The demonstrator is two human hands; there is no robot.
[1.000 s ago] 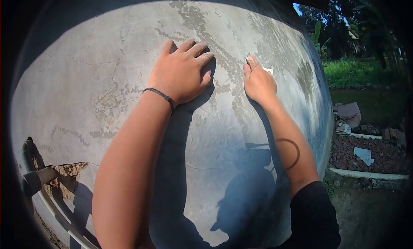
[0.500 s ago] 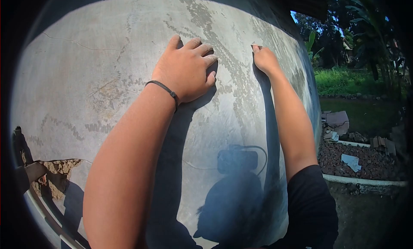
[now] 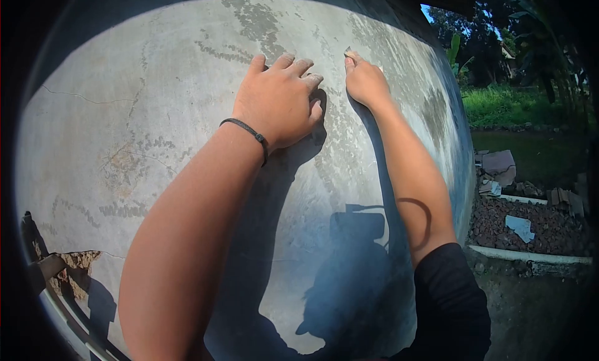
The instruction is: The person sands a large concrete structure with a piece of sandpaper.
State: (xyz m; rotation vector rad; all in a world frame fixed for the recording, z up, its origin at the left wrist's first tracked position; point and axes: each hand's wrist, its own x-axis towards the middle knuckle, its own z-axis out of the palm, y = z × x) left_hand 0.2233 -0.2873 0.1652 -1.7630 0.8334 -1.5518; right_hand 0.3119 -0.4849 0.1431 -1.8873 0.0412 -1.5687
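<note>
A grey plastered wall (image 3: 187, 118) with damp, darker streaks and squiggly marks fills most of the view. My left hand (image 3: 274, 102) lies against it with fingers spread and dusty fingertips, holding nothing; a dark cord bracelet (image 3: 246, 130) circles that wrist. Higher and to the right, my right hand (image 3: 367, 80) is closed in a pinch at the wall's surface. Between its thumb and fingers pokes out a small thin flat piece (image 3: 348, 50) with a dark edge, mostly hidden by the fingers. What exactly it is, I cannot make out.
Fine cracks run across the wall, and at lower left a broken patch (image 3: 78, 270) bares rough material beside pale rails (image 3: 72, 323). Shadows of my head and arms fall on the surface. To the right are reddish gravel (image 3: 490, 221), a pale kerb (image 3: 530, 255), rubble and grass (image 3: 499, 108).
The view has shifted a little to the right. My right hand has moved up the wall and closer to my left hand, which keeps its spread pose.
</note>
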